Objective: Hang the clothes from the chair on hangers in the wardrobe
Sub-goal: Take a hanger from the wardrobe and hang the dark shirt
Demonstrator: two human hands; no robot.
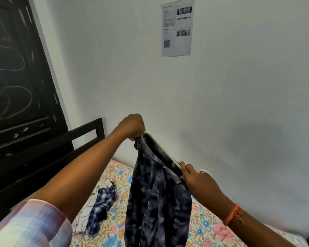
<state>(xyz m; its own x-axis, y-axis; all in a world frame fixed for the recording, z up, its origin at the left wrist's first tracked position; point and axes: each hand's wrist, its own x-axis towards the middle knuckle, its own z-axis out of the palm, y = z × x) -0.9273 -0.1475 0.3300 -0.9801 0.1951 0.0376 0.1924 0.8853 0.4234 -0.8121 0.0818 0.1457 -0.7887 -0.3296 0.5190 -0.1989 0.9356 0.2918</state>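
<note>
While held up over a floral bed sheet: dark patterned shirt on white hanger, left hand gripping one end, right hand pinching near the hook, apparently. Checked garment lying below; pale wall, paper notice, dark headboard.

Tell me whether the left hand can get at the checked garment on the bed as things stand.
Probably not: the left hand grips the dark patterned shirt and white hanger, so it is occupied, though the checked garment lies uncovered.
</note>
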